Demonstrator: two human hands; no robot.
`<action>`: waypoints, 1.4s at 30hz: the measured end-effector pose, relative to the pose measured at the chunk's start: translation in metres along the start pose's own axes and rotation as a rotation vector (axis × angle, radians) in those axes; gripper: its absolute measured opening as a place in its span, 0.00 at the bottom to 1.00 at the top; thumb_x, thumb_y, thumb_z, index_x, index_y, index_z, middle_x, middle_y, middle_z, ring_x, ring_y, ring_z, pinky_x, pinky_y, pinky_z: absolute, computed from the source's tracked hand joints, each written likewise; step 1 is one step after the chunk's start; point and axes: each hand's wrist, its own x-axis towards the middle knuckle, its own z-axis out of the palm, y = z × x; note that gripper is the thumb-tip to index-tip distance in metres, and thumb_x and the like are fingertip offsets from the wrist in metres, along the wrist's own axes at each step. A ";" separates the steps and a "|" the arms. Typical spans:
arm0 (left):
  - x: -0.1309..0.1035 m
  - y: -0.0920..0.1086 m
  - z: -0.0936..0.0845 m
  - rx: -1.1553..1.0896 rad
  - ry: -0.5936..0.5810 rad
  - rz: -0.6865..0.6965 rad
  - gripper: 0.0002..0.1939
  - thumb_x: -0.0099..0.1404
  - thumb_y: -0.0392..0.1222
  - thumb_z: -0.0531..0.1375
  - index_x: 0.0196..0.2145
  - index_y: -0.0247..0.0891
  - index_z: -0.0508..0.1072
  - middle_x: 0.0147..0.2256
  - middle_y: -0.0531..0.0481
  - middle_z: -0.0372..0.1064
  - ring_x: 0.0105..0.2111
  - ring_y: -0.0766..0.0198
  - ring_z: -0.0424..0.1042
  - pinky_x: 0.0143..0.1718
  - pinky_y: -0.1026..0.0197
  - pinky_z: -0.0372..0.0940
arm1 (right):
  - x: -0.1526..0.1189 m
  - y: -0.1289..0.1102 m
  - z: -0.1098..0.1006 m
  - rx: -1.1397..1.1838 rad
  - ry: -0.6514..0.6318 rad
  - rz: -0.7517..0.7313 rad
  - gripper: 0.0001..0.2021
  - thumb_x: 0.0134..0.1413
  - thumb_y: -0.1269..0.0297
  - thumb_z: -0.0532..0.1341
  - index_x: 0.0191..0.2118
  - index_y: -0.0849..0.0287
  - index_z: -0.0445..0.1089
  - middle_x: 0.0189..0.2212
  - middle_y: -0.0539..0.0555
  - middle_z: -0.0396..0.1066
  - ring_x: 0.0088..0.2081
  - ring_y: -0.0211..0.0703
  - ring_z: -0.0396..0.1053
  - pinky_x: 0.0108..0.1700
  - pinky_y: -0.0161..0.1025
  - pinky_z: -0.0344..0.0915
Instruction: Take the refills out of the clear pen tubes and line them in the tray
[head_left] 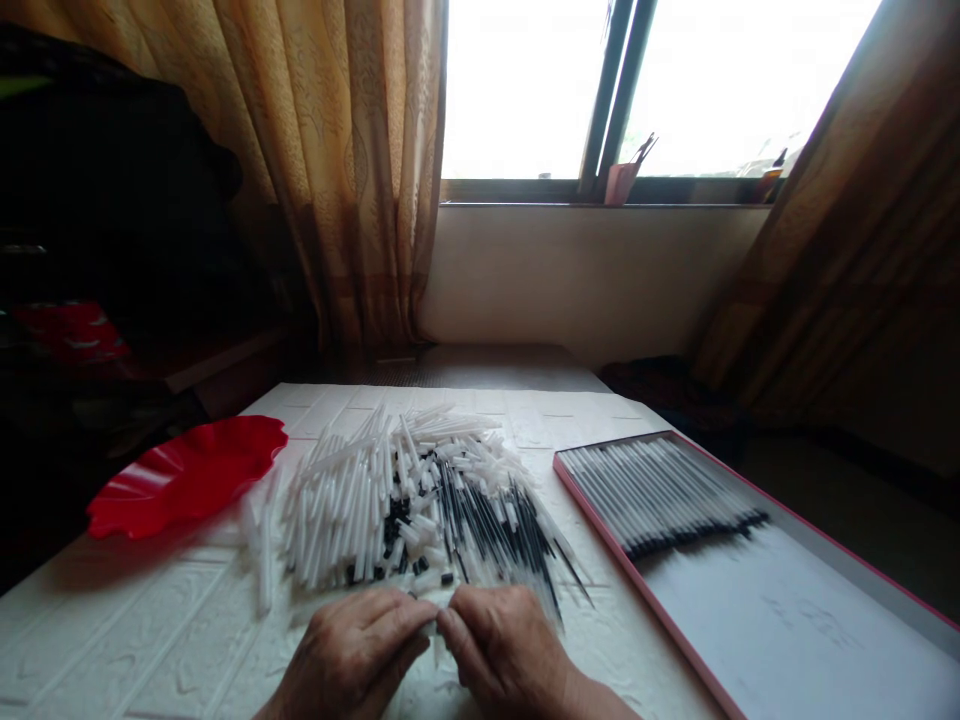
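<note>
My left hand (pixel 360 650) and my right hand (pixel 506 640) meet at the bottom middle, fingertips pinched together around a tiny pale piece too small to make out. Just beyond them spreads a pile of white translucent tubes (pixel 337 510), with small black caps (pixel 397 520) in its middle. Thin black rods (pixel 480 520) lie at the pile's right side, pointing toward my right hand. A pink-edged tray (pixel 637 580) stands at the right. Along its far end lies a row of white tubes with black ends (pixel 660 490).
A red wavy-rimmed dish (pixel 191 475) sits at the table's left side. The white table cover (pixel 157 630) has a brick pattern. Behind are curtains (pixel 360 150), a window and a pink cup (pixel 621 183) holding thin items on the sill.
</note>
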 end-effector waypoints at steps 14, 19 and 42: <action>-0.018 -0.016 -0.012 0.036 0.182 -0.397 0.18 0.70 0.48 0.56 0.57 0.48 0.67 0.46 0.47 0.75 0.45 0.55 0.74 0.46 0.57 0.67 | 0.001 0.009 -0.019 0.252 0.081 0.208 0.23 0.67 0.54 0.47 0.22 0.56 0.61 0.17 0.50 0.67 0.20 0.37 0.67 0.26 0.31 0.58; -0.009 -0.018 -0.015 -0.466 0.377 -0.850 0.24 0.66 0.56 0.59 0.56 0.43 0.67 0.46 0.45 0.73 0.41 0.58 0.73 0.36 0.63 0.70 | 0.003 0.010 -0.021 0.497 0.269 0.354 0.25 0.67 0.49 0.48 0.23 0.57 0.64 0.18 0.49 0.66 0.19 0.35 0.63 0.24 0.30 0.58; -0.004 -0.010 0.001 -1.083 0.143 -0.986 0.28 0.60 0.70 0.56 0.34 0.38 0.67 0.15 0.66 0.44 0.13 0.75 0.39 0.12 0.73 0.39 | 0.009 -0.014 0.033 -0.373 0.178 -0.457 0.10 0.54 0.64 0.67 0.26 0.56 0.66 0.39 0.46 0.75 0.37 0.43 0.70 0.35 0.38 0.60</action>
